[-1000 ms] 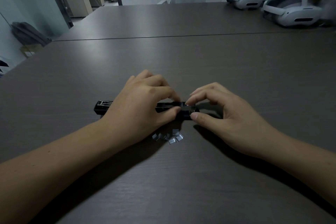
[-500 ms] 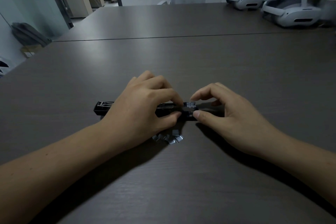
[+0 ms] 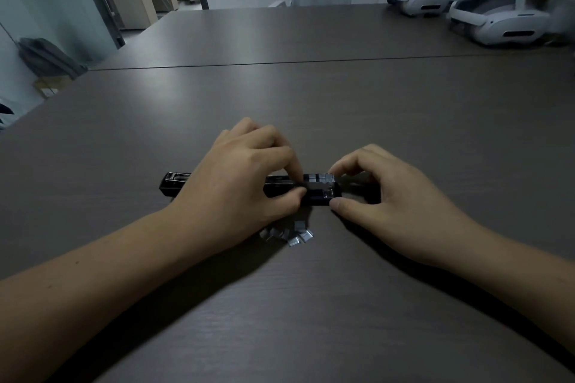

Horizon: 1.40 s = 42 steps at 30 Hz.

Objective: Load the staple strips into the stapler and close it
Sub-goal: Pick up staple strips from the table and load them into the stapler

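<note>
Your dark wood-grain table (image 3: 311, 305), glass-walled office behind | bare top ahead, headsets (image 3: 494, 22) far right | stapler (image 3: 280, 188) opened flat at centre | left hand (image 3: 242, 183) pinching stapler | right hand (image 3: 389, 196) nipping staple strips (image 3: 319, 179) | loose staples (image 3: 291, 235) nearer you

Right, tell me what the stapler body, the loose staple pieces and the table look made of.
Stapler: glossy black, probably plastic or painted metal, with a shiny metal channel. Staple pieces: bright silvery metal, catching light. Table: dark wood-grain surface, likely laminate, with a soft sheen.
</note>
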Motion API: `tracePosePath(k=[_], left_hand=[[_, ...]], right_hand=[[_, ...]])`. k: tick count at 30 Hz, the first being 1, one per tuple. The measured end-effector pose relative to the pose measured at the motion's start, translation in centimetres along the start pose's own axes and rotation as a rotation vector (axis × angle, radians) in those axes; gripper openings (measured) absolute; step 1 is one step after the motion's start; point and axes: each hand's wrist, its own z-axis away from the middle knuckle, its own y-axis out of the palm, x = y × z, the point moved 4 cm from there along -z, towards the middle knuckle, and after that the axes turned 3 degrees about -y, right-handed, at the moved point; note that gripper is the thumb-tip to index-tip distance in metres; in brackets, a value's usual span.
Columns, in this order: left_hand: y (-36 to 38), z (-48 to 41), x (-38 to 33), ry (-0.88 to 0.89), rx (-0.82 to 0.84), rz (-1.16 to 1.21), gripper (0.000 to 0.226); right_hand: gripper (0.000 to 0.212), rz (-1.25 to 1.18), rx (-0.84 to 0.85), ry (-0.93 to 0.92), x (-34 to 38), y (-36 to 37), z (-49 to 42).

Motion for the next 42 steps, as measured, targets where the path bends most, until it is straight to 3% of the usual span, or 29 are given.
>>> tracePosePath(k=[9, 17, 28, 42], left_hand=[[0.5, 0.0, -0.7, 0.025, 0.037, -0.003, 0.017], [-0.6, 0.2, -0.8, 0.011, 0.016, 0.003, 0.015], [-0.2, 1.4, -1.4, 0.144, 0.325, 0.046, 0.017], [0.1, 1.3, -1.9, 0.160, 0.329, 0.108, 0.008]], right_hand=[[0.019, -0.006, 0.002, -0.014, 0.1, 0.0, 0.0], [0.028, -0.004, 0.012, 0.004, 0.0, -0.2, 0.0], [0.028, -0.019, 0.017, 0.014, 0.1, -0.3, 0.1], [0.026, -0.037, 0.013, 0.004, 0.2, -0.4, 0.0]])
